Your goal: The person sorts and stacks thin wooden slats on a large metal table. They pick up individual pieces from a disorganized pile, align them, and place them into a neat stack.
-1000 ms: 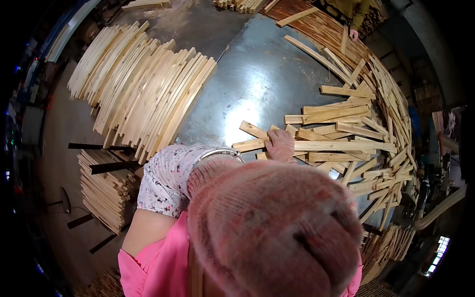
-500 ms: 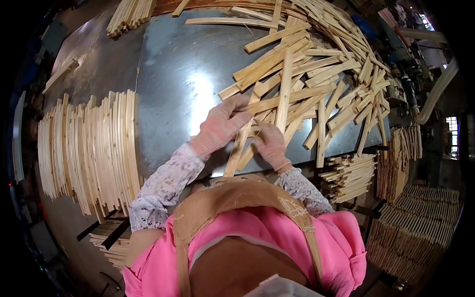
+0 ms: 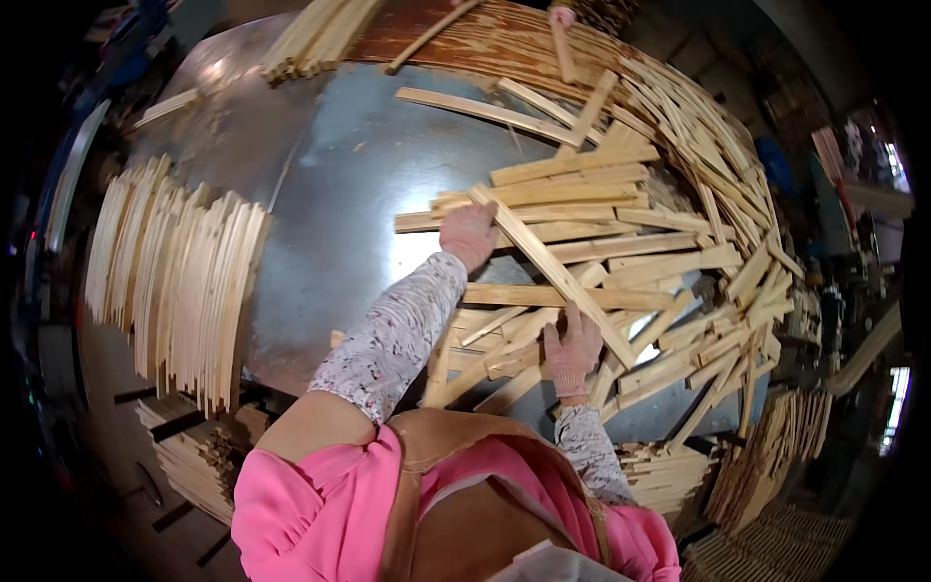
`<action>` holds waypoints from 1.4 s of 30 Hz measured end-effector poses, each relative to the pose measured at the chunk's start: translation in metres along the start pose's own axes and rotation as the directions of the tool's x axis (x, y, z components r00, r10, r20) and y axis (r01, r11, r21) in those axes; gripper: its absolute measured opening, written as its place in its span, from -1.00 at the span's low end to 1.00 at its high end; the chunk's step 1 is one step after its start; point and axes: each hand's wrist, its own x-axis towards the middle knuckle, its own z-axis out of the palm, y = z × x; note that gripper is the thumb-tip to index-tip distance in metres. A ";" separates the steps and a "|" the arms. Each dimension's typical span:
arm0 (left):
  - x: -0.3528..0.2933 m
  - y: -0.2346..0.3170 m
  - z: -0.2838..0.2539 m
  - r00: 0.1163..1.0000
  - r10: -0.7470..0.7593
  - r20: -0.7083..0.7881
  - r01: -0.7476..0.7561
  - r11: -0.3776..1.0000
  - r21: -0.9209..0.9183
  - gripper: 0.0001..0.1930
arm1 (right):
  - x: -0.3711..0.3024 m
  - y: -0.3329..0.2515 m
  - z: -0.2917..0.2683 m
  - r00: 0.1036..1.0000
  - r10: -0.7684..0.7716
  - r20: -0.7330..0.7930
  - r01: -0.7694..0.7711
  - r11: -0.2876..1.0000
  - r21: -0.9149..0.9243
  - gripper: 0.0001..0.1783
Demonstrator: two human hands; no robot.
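Gloved in pink, my left hand is closed around the upper left end of a pale wooden slat. The slat lies slantwise across the loose pile, its other end pointing down to the right. My right hand is beside the slat's lower half, fingers apart, with fingertips at its near edge. Beneath and around both hands are loose slats at many angles; one long slat runs crosswise between the hands. Parts of the slats under my right hand are hidden.
A row of slats stands at the left of the metal table. More slats lie stacked at the far left. At the far edge, another person's gloved hand is at a slat. A slat stack sits below the table at right.
My left hand has moved forward and now grips a different slat by its end. My right hand has left the near slats and sits further right. The view has shifted.
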 end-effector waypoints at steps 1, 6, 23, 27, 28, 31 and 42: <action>0.009 -0.009 0.010 0.993 0.068 -0.092 -0.067 0.998 0.009 -0.59 | 0.014 0.000 -0.007 0.998 -0.055 -0.044 0.055 0.998 -0.013 -0.25; 0.030 0.006 0.001 0.994 0.100 0.052 -0.104 0.991 0.083 -0.39 | 0.076 0.036 -0.009 0.978 -0.207 0.009 0.204 0.960 -0.194 -0.26; 0.003 -0.068 -0.123 0.984 -0.126 0.126 0.078 0.940 0.332 -0.49 | 0.053 0.037 -0.013 0.978 0.200 0.064 -0.191 0.973 -0.125 -0.35; -0.035 -0.082 -0.173 0.942 -0.257 0.217 0.187 0.937 0.295 -0.46 | 0.057 -0.018 -0.012 0.999 0.029 -0.034 -0.027 0.998 0.048 -0.38; -0.035 -0.079 -0.180 0.940 -0.258 0.225 0.191 0.941 0.280 -0.45 | 0.058 -0.027 0.001 1.000 0.023 -0.004 -0.021 0.947 0.321 -0.44; -0.061 -0.086 -0.214 0.960 -0.254 0.116 0.221 0.945 0.241 -0.43 | 0.073 -0.120 0.020 0.918 0.003 0.397 -0.320 0.596 0.736 -0.42; -0.242 -0.126 -0.212 0.944 -0.210 0.254 0.272 0.931 -0.244 -0.30 | 0.084 -0.331 0.117 0.775 -0.256 0.578 -0.461 0.397 0.794 -0.61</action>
